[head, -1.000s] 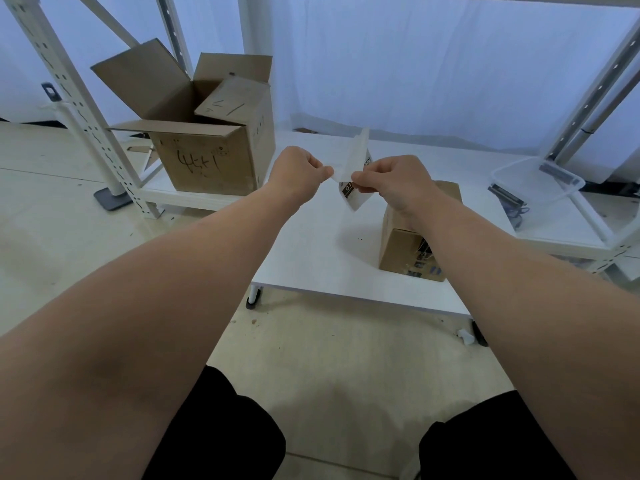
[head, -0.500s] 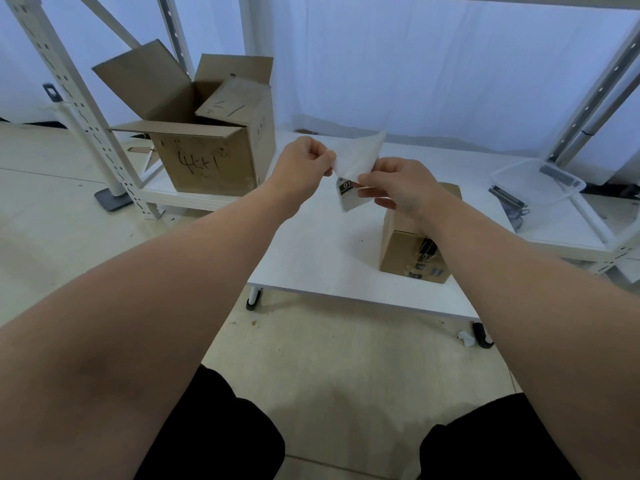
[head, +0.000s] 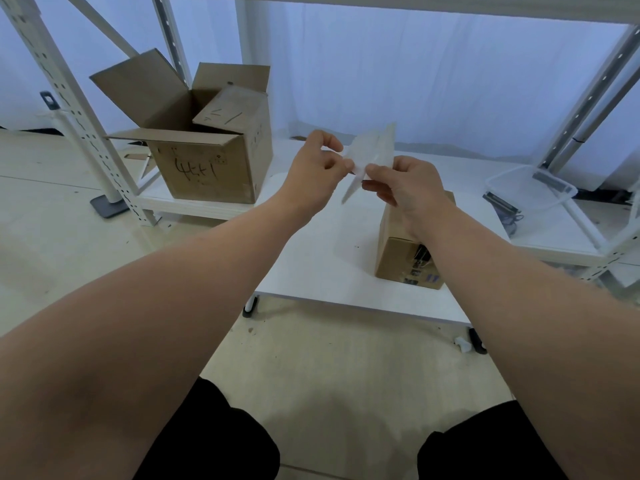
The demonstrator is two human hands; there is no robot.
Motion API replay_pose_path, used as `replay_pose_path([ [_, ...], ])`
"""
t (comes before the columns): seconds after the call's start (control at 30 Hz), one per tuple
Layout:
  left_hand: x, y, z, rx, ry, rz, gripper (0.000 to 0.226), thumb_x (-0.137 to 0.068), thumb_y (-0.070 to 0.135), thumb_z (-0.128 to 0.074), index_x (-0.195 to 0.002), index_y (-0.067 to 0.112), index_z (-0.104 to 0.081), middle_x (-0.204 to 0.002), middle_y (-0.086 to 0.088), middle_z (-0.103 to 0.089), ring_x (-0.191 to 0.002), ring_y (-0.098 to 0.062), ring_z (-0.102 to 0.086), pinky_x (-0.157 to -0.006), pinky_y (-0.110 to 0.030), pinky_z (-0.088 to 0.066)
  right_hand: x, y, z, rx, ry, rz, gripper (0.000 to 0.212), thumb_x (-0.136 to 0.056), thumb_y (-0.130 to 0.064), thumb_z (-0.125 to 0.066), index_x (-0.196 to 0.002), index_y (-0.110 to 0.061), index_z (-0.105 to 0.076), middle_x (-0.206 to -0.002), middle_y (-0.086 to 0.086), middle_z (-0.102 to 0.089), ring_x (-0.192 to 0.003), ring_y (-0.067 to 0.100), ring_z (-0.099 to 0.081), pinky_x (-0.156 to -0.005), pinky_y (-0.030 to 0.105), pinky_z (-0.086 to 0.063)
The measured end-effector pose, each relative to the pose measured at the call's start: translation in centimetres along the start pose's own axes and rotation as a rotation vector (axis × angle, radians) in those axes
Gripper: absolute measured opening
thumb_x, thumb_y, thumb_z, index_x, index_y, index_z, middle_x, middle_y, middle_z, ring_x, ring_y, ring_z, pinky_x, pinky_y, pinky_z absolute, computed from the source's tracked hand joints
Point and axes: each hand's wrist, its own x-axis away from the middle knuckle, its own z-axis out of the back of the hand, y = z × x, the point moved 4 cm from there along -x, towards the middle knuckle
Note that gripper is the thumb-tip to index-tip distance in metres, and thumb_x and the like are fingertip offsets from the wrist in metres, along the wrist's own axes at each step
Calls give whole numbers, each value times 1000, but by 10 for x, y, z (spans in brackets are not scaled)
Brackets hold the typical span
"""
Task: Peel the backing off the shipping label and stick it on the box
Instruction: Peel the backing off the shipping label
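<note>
Near the middle of the frame we see both hands raised over a white table (head: 311, 268), sharing the shipping label (head: 374, 150) between them. The left hand (head: 317, 168) has its fingers curled in and pinches the label's left edge between thumb and forefinger. The right hand (head: 405, 190) pinches the sheet lower down, thumb against fingertips, with the other fingers bent beneath. Above the fingers the pale sheet fans out into two flaps; we cannot tell which is label and which is backing.

The label hangs in the air, up and left of the box (head: 398, 261) and apart from it. That small brown box stands closed on the table, right of centre, partly hidden behind the right wrist.

In the upper left an open carton (head: 207, 171) with scrawled marks stands. At the right edge lies a clear plastic tub (head: 519, 194).
</note>
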Motion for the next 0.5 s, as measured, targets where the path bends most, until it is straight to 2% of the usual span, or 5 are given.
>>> replay_pose_path([
  [0.1, -1, 1, -1, -42, 56, -11, 20, -90, 12, -56, -100, 14, -39, -75, -13, -52, -68, -18, -47, -48, -15, -36, -1, -2, 0, -12, 19, 18, 18, -84, -12, -67, -100, -5, -65, -88, 6, -71, -69, 9, -68, -69, 19, -48],
  [0.2, -2, -1, -2, -75, 76, 2, 16, -89, 13, -57, -98, 14, -44, -69, -1, -48, -57, -12, -42, -50, -17, -35, -1, -4, -1, -4, 39, 50, 19, -82, -9, -68, -100, -3, -66, -92, 8, -71, -68, 9, -66, -62, 14, -47],
  [0.33, -5, -5, -2, -145, 66, 1, 11, -88, 19, -61, -96, 11, -57, -78, 8, -54, -70, -6, -50, -64, -17, -40, -1, -5, -2, 42, 39, 85, 20, -80, -8, -69, -99, -2, -66, -96, 12, -70, -74, 14, -65, -57, 11, -46],
  [0.43, -3, -7, -5, -106, 11, 50, 27, -86, 30, -66, -102, 8, -61, -83, 5, -58, -68, -5, -50, -54, -7, -39, -2, -5, -2, 64, 40, 84, 20, -76, -11, -73, -94, -4, -67, -90, 12, -69, -77, 14, -64, -65, 17, -47],
  [0.5, -1, -6, -6, -120, -30, 45, 30, -86, 33, -67, -100, 7, -65, -82, 6, -60, -67, -3, -50, -49, -2, -36, -1, -4, -2, 68, 36, 76, 19, -74, -13, -75, -90, -7, -67, -85, 9, -68, -77, 14, -62, -70, 22, -47],
])
